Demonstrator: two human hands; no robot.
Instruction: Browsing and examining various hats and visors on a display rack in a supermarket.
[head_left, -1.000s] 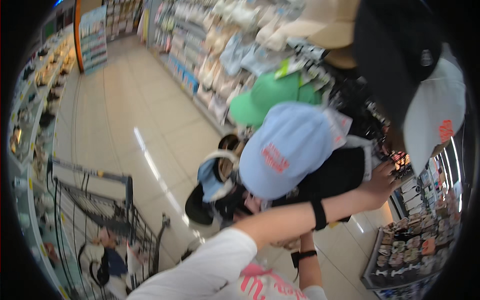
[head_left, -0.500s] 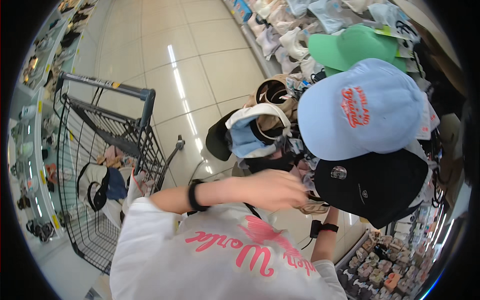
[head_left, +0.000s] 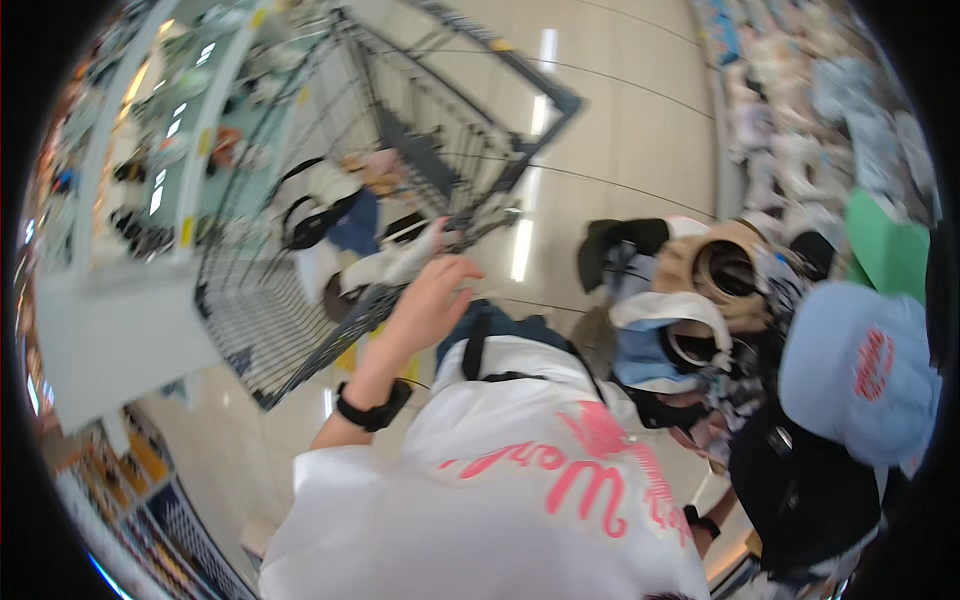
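My left hand (head_left: 435,295), slightly blurred, hovers by the near side of a dark wire shopping cart (head_left: 235,350). Its fingers are apart and I see nothing held in them. In the cart lie several hats, among them a white and navy one (head_left: 355,225). On my right only a wrist with a black band shows; the hand itself is hidden behind the caps. Around that side are a black cap (head_left: 800,500), a light blue cap (head_left: 850,370) with red lettering, a green cap (head_left: 885,250), a tan visor (head_left: 705,270) and a white and blue visor (head_left: 650,350).
Shelves with small goods (head_left: 150,190) stand along the left, behind the cart. At the right edge hang rows of pale garments (head_left: 795,130). A tiled floor (head_left: 620,110) runs between them. A lower rack (head_left: 130,470) stands at the bottom left.
My left hand has swung leftward from beside the caps to the cart. The view has turned left, so the cart sits nearer the middle and the caps farther right.
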